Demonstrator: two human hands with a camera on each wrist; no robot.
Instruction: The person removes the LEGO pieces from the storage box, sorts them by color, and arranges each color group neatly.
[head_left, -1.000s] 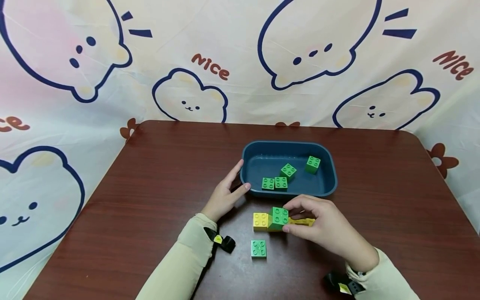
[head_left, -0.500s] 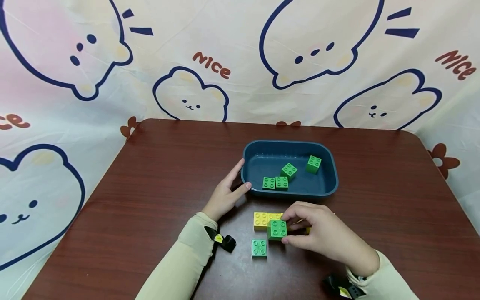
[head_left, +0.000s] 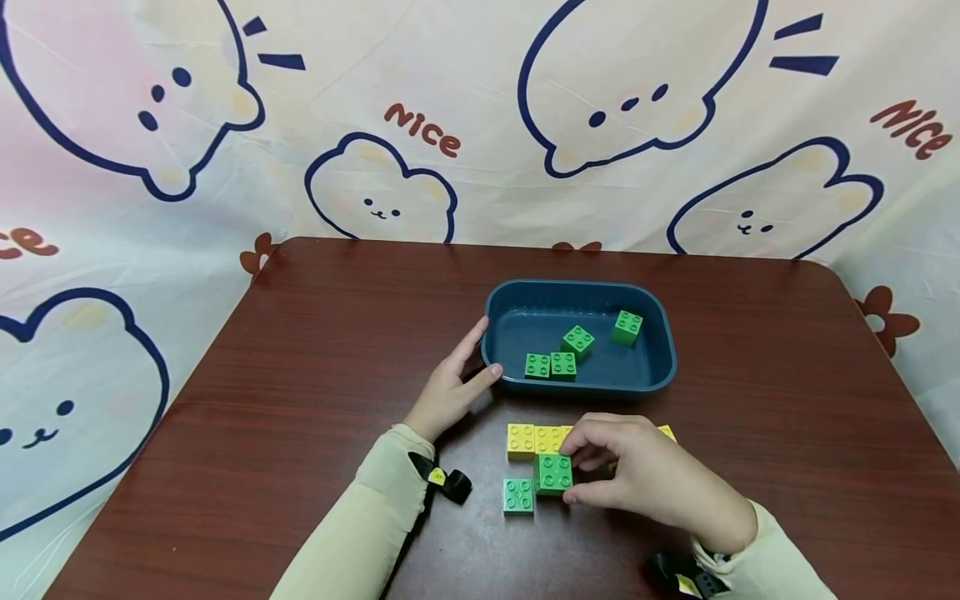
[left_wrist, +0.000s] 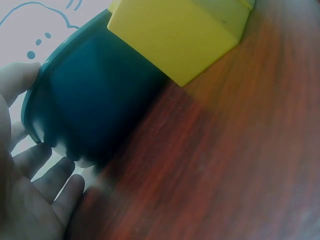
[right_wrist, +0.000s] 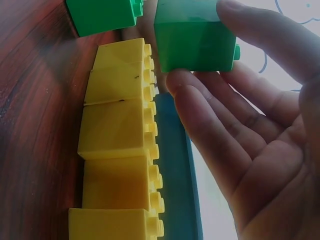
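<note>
My left hand point(head_left: 448, 393) lies at the left end of the blue tray point(head_left: 663, 367), fingers nearly straight, the thumb at the near corner. Its fingertips touch the tray wall in the left wrist view. Over the tabletop, my right hand point(head_left: 645, 467) pinches a green toy building block point(head_left: 553, 475) between thumb and fingers. The right wrist view has that green block point(right_wrist: 192, 37) beyond a row of yellow blocks point(right_wrist: 120, 125). Part of the yellow row point(head_left: 521, 442) is hidden by the right hand. A second green block point(head_left: 517, 497) sits on the table just left of the held one.
Several green blocks point(head_left: 577, 342) lie inside the tray. The brown table point(head_left: 337, 333) reaches back to a white cartoon-print cloth point(head_left: 480, 192). Large in the left wrist view is a yellow block point(left_wrist: 180, 40). A black strap with a camera point(head_left: 450, 485) is on the left wrist.
My right hand has brought the green block from over the yellow row toward the near side, beside the other green block. The left hand stays on the tray.
</note>
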